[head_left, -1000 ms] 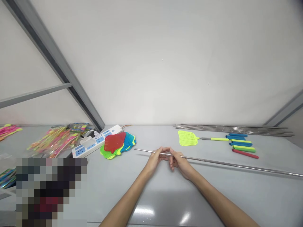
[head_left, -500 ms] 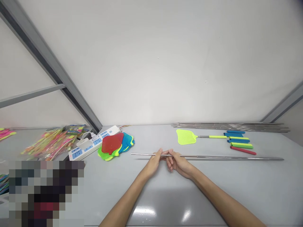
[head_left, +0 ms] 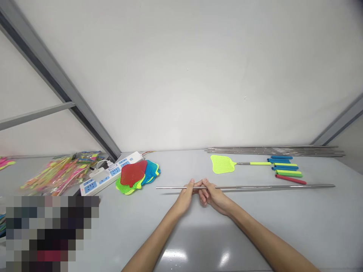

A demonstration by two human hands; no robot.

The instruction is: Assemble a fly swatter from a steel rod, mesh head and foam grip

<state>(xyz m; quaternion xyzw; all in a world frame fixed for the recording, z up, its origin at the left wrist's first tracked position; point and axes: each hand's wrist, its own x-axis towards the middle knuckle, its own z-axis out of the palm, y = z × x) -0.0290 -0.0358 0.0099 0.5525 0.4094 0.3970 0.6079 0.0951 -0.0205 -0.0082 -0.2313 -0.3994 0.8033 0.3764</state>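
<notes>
A long thin metal rod point(head_left: 269, 186) lies level across the grey table point(head_left: 255, 223), reaching far to the right. My left hand point(head_left: 185, 194) and my right hand point(head_left: 212, 194) pinch it side by side near its left end, fingers closed on it. Left of the hands lies a stack of loose swatter heads point(head_left: 136, 173), red on top over green and blue. Beyond the rod rests a finished yellow-green fly swatter point(head_left: 224, 164) with a metal shaft.
Several foam handle sleeves point(head_left: 286, 172), blue, green and red, lie at the right. More metal rods point(head_left: 275, 151) rest along the wall. A white power strip point(head_left: 109, 173) and bags of coloured swatters point(head_left: 59, 172) are at the left.
The rod has swung from a slant to level, its right end moving away from me. Both hands kept their grip in about the same place.
</notes>
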